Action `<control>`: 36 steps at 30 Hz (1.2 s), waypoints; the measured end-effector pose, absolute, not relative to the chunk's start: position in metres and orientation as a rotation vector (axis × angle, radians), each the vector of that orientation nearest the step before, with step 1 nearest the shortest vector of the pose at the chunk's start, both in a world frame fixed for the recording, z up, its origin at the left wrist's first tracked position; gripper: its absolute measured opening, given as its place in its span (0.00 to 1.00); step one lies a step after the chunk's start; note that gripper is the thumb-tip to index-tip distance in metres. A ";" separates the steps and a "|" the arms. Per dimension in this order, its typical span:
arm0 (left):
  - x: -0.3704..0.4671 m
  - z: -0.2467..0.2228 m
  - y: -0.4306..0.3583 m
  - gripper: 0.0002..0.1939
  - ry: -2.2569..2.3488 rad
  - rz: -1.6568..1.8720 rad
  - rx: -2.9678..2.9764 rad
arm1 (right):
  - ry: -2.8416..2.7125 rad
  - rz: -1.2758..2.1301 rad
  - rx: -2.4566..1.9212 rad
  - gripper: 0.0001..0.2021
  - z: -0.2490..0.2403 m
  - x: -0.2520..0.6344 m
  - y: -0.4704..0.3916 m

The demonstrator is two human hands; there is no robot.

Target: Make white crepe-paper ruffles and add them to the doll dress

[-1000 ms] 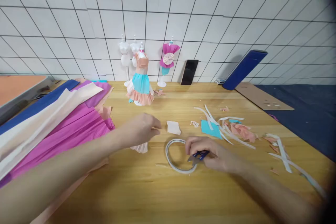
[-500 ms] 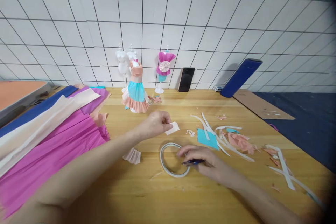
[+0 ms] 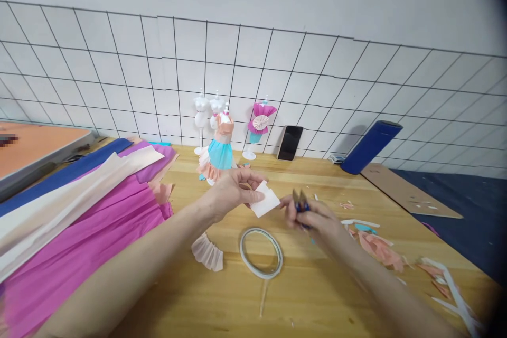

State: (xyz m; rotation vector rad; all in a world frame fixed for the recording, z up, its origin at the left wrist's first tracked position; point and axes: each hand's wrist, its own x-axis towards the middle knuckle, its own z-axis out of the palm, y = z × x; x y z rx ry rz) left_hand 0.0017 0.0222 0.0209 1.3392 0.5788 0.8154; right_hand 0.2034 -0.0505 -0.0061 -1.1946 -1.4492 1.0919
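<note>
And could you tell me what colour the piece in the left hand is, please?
The piece is off-white, best seen in the head view.

Straight beyond white ring (image 3: pixel 241 250): corner of white square (image 3: pixel 266 201) covered by left hand (image 3: pixel 232 190). Right of that, beyond ring: right hand (image 3: pixel 317 216) caught blurred, snips (image 3: pixel 301 207) blurred too; contact with square can't be made out. Farther behind ring, dressed figure's (image 3: pixel 220 152) hem half-masked. Far left of ring, magenta cloth (image 3: pixel 91 227) sliced by picture's edge. Far right, white strips (image 3: pixel 455 288) swallowed by dark corner.
</note>
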 end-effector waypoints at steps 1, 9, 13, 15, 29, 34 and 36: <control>0.002 0.021 0.022 0.16 0.571 0.846 1.331 | -1.411 1.077 -1.179 0.08 -0.002 0.198 -0.048; 0.000 0.031 0.014 0.19 0.542 1.016 1.229 | -1.361 1.067 -1.138 0.13 0.034 0.160 -0.017; -0.009 0.035 0.017 0.23 0.554 0.853 1.214 | -1.387 1.090 -1.108 0.15 0.032 0.163 -0.007; -0.011 0.031 0.021 0.21 0.593 0.796 1.214 | -1.419 1.108 -1.108 0.16 0.028 0.165 -0.008; -0.012 0.029 0.027 0.15 0.635 0.902 1.113 | -1.567 1.206 -1.186 0.16 0.031 0.186 -0.009; -0.012 0.026 0.028 0.16 0.635 0.864 1.213 | -1.457 1.100 -1.126 0.16 0.029 0.185 -0.013; -0.011 0.025 0.028 0.16 0.634 0.842 1.243 | -1.408 1.102 -1.101 0.17 0.027 0.184 -0.014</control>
